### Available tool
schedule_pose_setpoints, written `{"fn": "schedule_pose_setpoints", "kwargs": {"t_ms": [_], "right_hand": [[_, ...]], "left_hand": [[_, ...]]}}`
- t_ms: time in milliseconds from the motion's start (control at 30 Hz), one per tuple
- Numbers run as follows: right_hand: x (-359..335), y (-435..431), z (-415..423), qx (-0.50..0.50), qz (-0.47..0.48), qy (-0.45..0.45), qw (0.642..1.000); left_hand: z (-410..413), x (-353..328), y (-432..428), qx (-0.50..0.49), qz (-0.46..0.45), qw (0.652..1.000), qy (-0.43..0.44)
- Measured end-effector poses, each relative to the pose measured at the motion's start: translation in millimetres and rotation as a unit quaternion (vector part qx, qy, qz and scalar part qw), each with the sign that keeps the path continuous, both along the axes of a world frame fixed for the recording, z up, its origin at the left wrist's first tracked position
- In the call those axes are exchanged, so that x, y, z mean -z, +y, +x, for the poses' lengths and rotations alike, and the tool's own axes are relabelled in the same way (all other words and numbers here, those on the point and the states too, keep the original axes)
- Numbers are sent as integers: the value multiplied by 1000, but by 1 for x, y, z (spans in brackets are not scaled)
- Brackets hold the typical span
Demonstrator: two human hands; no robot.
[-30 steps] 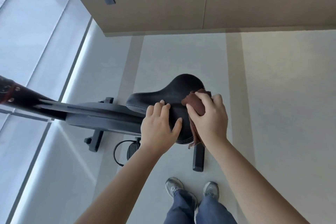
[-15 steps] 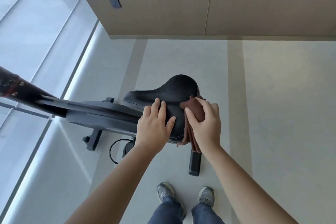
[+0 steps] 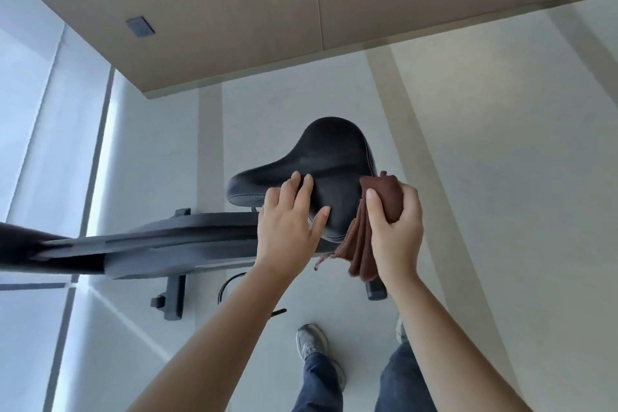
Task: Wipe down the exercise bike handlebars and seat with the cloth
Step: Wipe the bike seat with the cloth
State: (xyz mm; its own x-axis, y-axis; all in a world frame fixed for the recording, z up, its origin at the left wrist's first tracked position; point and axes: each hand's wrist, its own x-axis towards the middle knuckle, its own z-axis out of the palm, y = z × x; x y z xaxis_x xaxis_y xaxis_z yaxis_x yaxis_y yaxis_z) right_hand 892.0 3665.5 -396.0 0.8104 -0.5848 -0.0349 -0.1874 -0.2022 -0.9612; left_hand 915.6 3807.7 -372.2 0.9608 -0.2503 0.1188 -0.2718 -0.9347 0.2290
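grey bike frame (image 3: 160, 244): runs in from the left edge, blurred at its far end; handlebars not made out there.
left hand (image 3: 287, 227): laid flat on the near side of the seat, fingers straight and spread, thumb out toward the rear edge; grips nothing, only presses and steadies.
black seat (image 3: 334, 157): nose pointing left, wide rear to the right, between the two hands; top surface mostly bare.
brown cloth (image 3: 363, 244): bunched at the seat's rear right edge, touching it, folds hanging below the rim.
right hand (image 3: 398, 231): fingers and thumb curled round the cloth's upper wad, holding it against the seat's edge.
step in hand: wiping the seat, likely working round its rear rim and side.
next move: probably a drag of the cloth along the rim or back across the top, under steady pressure, with the left hand bracing; handlebars' state not judgeable from here.
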Motion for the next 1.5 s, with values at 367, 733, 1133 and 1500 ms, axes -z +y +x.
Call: {"fn": "schedule_pose_setpoints", "kwargs": {"t_ms": [367,733,1133,1500], "right_hand": [[-2,39,-9,107,-99,-24,989],[-45,61,51,-261,-532,-36,805],[-34,74,40,-328,-579,-100,739],[-39,80,40,-378,-520,-62,763]], "left_hand": [[2,7,11,62,-15,997,-51],[3,6,85,52,28,996,-63],[-28,13,122,-21,-27,999,-41],[-55,14,130,-90,-105,989,-52]]}}
